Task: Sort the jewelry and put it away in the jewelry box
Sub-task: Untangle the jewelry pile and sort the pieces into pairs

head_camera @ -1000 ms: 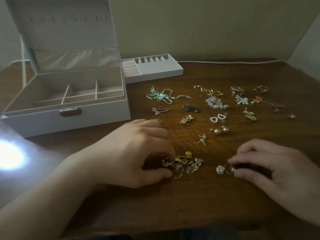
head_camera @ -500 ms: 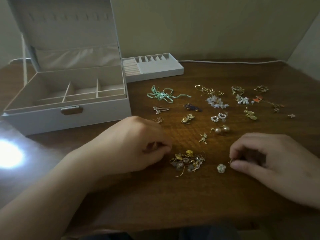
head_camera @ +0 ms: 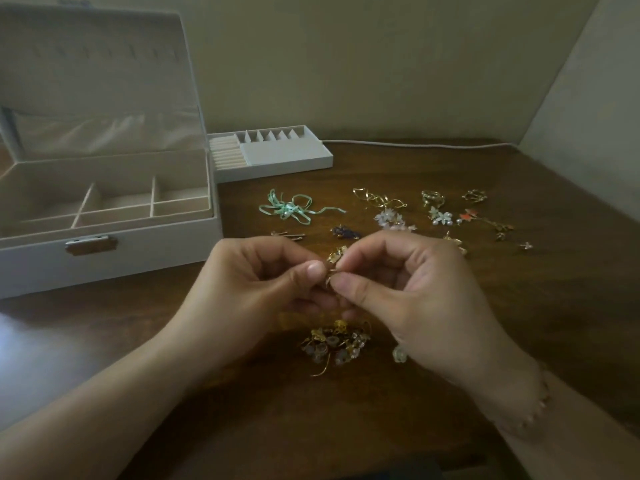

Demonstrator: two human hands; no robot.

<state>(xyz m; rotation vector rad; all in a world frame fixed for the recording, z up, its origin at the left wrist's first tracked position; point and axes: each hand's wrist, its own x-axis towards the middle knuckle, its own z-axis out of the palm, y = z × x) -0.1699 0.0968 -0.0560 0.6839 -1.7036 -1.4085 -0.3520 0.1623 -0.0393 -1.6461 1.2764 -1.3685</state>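
**Small gold piece held between both hands — none yet in the box**

Both hands are raised together above the tabletop (head_camera: 450,393). The left hand (head_camera: 256,289) and right hand (head_camera: 408,296) each pinch the same small gold piece (head_camera: 331,274) between thumb and fingertip; its exact type is too small to tell. Directly below them lies a tangled heap of jewelry (head_camera: 336,344), with a pale flower piece (head_camera: 399,353) just beside it, partly hidden by the right hand.

The jewelry box (head_camera: 104,251) stands open at the left, its compartments showing nothing inside. Its removable tray (head_camera: 277,161) sits behind, touching the box. Sorted items lie spread across the tabletop beyond the hands, among them a green ribbon bow (head_camera: 291,209).

Risks, as judged:
- The piece appears to be being worked free or paired; a slip would drop it back into the heap and re-tangle it.
- Pulling too hard could bend a thin hook.
- The right wrist hovers near the flower piece — a careless lowering could sweep it toward the tabletop edge.
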